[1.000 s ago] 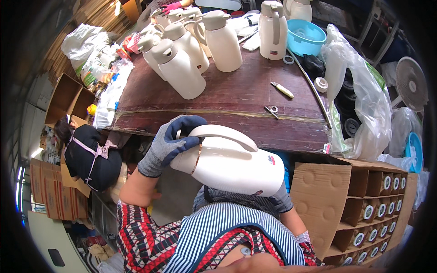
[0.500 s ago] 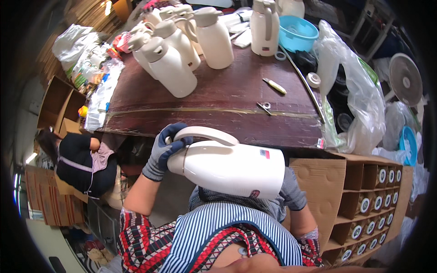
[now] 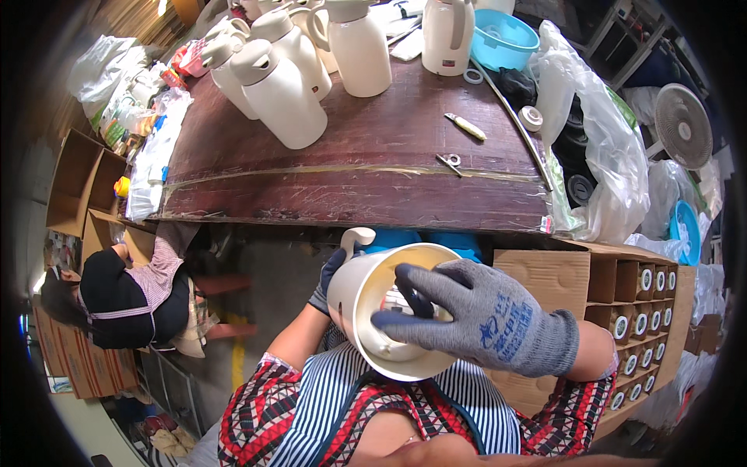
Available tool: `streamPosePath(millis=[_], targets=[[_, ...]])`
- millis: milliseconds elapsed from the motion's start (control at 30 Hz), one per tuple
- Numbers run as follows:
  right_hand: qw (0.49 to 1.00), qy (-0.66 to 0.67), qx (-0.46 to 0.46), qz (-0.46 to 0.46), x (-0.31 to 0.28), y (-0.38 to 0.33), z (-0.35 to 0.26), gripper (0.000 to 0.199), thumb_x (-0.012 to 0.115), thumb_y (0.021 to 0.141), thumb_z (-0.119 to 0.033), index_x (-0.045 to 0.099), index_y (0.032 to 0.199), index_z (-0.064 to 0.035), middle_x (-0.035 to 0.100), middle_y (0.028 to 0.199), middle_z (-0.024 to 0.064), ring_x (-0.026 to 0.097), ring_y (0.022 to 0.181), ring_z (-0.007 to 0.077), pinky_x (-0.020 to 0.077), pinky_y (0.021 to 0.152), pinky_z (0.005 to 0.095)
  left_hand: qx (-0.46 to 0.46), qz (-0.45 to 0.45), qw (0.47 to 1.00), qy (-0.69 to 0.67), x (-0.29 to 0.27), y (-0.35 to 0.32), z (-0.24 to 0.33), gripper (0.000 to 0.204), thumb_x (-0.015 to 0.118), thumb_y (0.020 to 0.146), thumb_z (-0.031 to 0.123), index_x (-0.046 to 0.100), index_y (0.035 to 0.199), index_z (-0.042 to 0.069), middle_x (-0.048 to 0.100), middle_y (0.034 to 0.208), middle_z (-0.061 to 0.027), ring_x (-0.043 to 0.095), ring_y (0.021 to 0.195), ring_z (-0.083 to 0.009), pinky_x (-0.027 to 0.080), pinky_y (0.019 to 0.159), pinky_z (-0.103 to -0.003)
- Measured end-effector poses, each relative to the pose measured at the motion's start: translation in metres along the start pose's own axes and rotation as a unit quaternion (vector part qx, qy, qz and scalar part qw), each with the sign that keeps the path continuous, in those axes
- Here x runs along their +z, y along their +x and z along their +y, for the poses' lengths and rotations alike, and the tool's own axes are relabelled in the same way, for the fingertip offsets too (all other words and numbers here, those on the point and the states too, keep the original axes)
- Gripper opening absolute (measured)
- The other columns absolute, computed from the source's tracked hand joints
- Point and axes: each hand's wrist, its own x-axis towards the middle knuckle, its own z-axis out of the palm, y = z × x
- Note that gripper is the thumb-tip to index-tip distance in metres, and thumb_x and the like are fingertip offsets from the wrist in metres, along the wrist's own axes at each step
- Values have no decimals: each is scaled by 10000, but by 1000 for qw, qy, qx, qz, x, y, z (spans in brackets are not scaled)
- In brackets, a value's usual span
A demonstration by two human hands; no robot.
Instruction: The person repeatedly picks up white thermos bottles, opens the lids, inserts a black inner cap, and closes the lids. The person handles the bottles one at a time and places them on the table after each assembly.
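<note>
A white vacuum jug (image 3: 348, 299) is tipped in front of my chest, its open end facing up toward me. Inside the cream rim, a pale round inner part shows, partly covered by fingers. My left hand (image 3: 330, 279), in a grey and dark blue glove, grips the jug's far left side near the curved handle (image 3: 356, 237); most of its fingers are hidden behind the body. My right hand (image 3: 481, 311), gloved alike, reaches over the open end. Its thumb and forefinger are spread apart inside the rim, and nothing plainly sits between them.
Several white jugs (image 3: 284, 105) stand on the dark red table (image 3: 350, 175), with a utility knife (image 3: 465, 127), a small metal tool (image 3: 449, 164) and a blue basin (image 3: 506, 43). A divided carton (image 3: 537, 311) stands at right. At left, another person (image 3: 128, 292) bends near cardboard boxes (image 3: 74, 183).
The jug has turned from lying sideways to its open end facing me. My right hand has moved from its end to inside the rim. The person at left has shifted.
</note>
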Motion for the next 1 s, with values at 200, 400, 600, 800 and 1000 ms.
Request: streamPosePath(millis=[200,400,600,800,1000], targets=[[994,-32,41,-91,-2,10,-14,798,843,742,-371,536,1477,-341,573,1290,168,637,1026,317,597,704,405,7,24,997,-75,-23,1,2,664,613,988,432,461,1502,40,626,1383,-215,605,1300,-368,444,1162,-522],[982,-22,106,-155,3,12,-29,913,862,699,-512,523,1493,-215,556,1259,190,645,983,301,584,669,397,63,-29,993,-96,-55,2,0,590,628,1003,379,500,1452,18,678,1263,-144,644,1214,-322,465,1135,-505],[989,-57,60,-125,1,11,-32,654,731,822,-303,561,1453,-294,582,1327,218,698,950,321,619,704,359,43,-62,993,-87,-80,14,-6,614,635,996,394,495,1456,12,687,1246,-152,639,1227,-324,474,1123,-515],[985,-92,76,-124,16,6,-47,566,733,838,-396,602,1383,-319,578,1284,235,694,970,366,626,602,410,66,-178,979,-77,-74,24,-9,548,642,987,418,548,1350,18,675,1039,-104,669,1059,-281,535,1006,-472],[970,-90,159,-159,18,-3,-55,633,749,827,-429,582,1416,-269,606,1147,159,705,791,242,562,517,395,68,-105,991,-45,-61,9,0,581,650,978,418,533,1390,25,676,1160,-148,670,1109,-315,553,989,-493]])
